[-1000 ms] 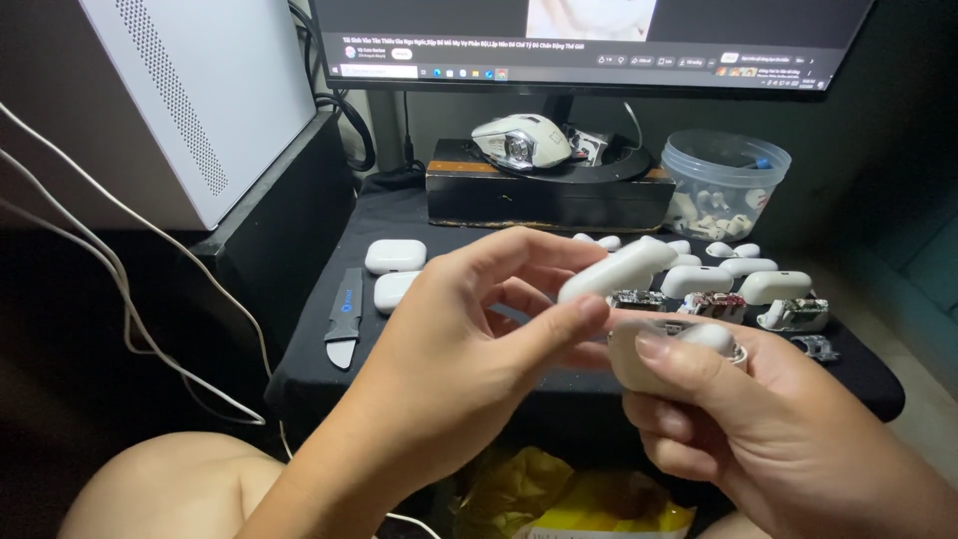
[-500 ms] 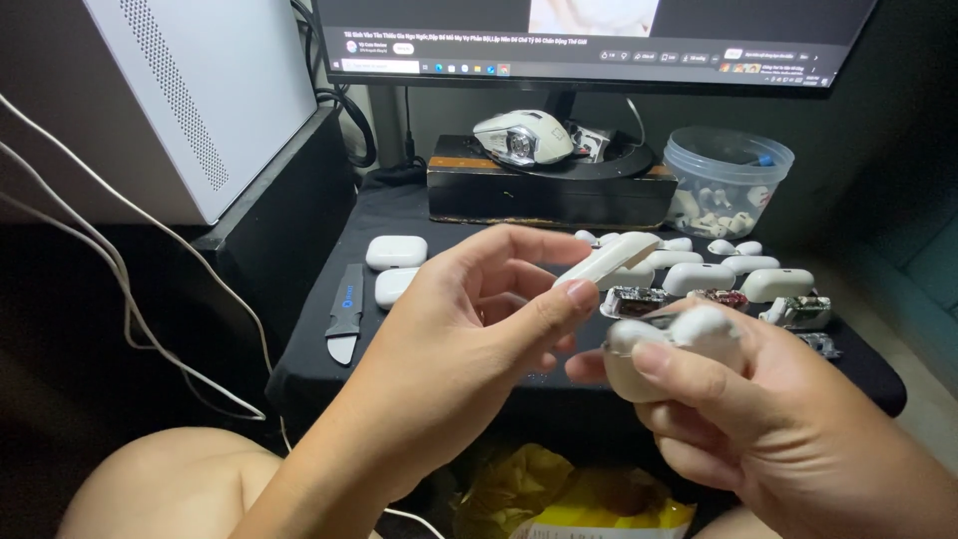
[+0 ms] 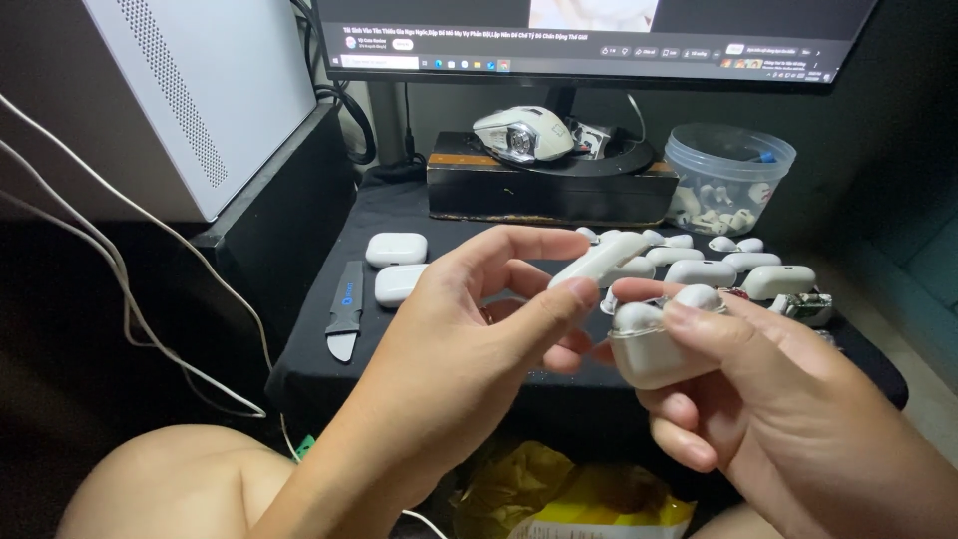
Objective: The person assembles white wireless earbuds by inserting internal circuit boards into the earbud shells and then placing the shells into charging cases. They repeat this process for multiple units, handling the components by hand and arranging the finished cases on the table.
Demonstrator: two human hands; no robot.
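A small black table [image 3: 329, 364] stands in a dim room, under a wide computer screen [image 3: 599, 40]. A big white box with little holes [image 3: 200, 90] sits up on the far left side.

The left hand [image 3: 469, 344] is in the middle, over the front edge of the table. Its thumb and first finger are pinched on a thin white lid [image 3: 599, 260]. The lid sticks out past the fingertips, tilted up and away to the right.

The right hand [image 3: 778, 419] is just beside the left hand, and their fingers nearly touch. It is wrapped around a small white earbud case [image 3: 654, 349]. The thumb lies over the top of the case, and two white earbuds [image 3: 664, 304] sit in the top. The lid's low end is close above the case.

Beyond the left hand, two shut white cases [image 3: 396, 265] lie on the table. Left of them lies a flat grey prying tool [image 3: 346, 309]. Beyond the right hand lies a bunch of white case pieces [image 3: 738, 269], with some bare metal parts. Farther back is a clear tub [image 3: 728, 180] with small white bits inside. A white mouse [image 3: 524, 135] rests on a dark box [image 3: 549, 190] under the screen.

White cords [image 3: 120, 289] hang down far to the left. A yellow bag [image 3: 579, 494] lies on the floor below the hands.
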